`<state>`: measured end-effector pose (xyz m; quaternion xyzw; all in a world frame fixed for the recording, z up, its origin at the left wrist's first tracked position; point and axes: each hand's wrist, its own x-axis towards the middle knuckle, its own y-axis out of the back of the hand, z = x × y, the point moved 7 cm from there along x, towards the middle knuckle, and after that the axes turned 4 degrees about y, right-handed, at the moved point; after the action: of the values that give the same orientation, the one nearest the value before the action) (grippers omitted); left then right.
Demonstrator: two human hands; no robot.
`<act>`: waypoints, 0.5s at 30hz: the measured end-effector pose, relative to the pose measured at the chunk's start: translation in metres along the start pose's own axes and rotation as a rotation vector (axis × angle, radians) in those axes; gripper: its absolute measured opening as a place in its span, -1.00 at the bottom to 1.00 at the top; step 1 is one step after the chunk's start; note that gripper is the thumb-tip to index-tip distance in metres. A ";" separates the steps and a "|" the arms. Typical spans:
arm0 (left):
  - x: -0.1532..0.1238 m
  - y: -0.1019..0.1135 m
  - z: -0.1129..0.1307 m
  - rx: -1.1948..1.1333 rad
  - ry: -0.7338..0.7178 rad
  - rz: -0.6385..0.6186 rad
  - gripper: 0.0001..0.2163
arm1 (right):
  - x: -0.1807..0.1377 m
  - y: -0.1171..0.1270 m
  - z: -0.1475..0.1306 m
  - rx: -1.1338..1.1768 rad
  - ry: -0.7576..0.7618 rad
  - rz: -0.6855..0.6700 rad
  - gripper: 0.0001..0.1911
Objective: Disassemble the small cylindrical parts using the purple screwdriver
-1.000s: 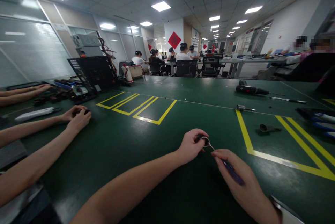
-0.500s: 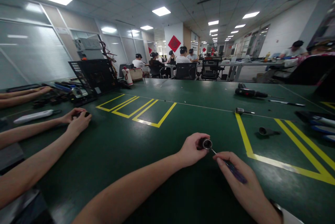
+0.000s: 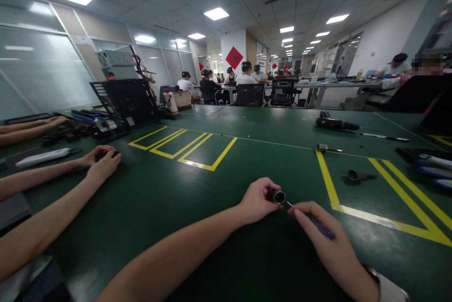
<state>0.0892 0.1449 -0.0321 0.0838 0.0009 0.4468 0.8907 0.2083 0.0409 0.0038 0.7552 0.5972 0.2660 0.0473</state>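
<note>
Two bare hands: the left hand (image 3: pixel 259 200) and the right hand (image 3: pixel 323 226) are near each other over the green desk (image 3: pixel 197 212), with the hollow cylinder (image 3: pixel 276 195) between them.
Hollow cylinder: it is dark with a shiny round rim, and its open mouth is turned toward the person.
Left hand grip: thumb and fingers are pinching the hollow cylinder from its left side.
Right hand grip: it is closed around the thin tool (image 3: pixel 325 230), to the right of the hollow cylinder.
Thin tool: the purple handle lies in the palm; the metal shaft points to the lower right of the hollow cylinder's rim. If the tip is inside or only touching, I cannot tell.
Funnel-shaped piece (image 3: pixel 354 175): to the right of the hollow cylinder and farther from the person, lying between strips of yellow tape (image 3: pixel 381 220).
Metal socket (image 3: pixel 322 148): beyond the hollow cylinder, to the right, at an end of the tape.
Power drill (image 3: pixel 337 124): also to the right, still farther beyond the hollow cylinder, lying on its side.
Co-worker's hands (image 3: pixel 102 164): well to the left of the hollow cylinder, fingers around something dark, mostly hidden.
</note>
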 end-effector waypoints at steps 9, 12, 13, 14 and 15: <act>-0.002 -0.001 0.002 -0.023 -0.007 -0.035 -0.57 | 0.004 0.000 0.027 0.484 -0.265 0.088 -0.75; -0.001 -0.001 0.001 -0.013 0.006 -0.011 -0.57 | 0.003 0.001 0.022 0.384 -0.218 0.092 -0.74; 0.000 -0.001 0.001 -0.014 0.008 -0.004 -0.57 | 0.002 0.002 0.019 0.306 -0.184 0.080 -0.74; 0.000 -0.001 0.000 -0.017 0.008 0.004 -0.57 | 0.001 0.001 0.015 0.225 -0.144 0.060 -0.74; 0.000 -0.001 0.000 -0.019 0.006 0.010 -0.57 | 0.000 0.000 0.011 0.151 -0.103 0.036 -0.74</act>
<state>0.0901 0.1444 -0.0326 0.0740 -0.0011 0.4514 0.8892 0.2131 0.0437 -0.0058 0.7799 0.5986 0.1821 0.0160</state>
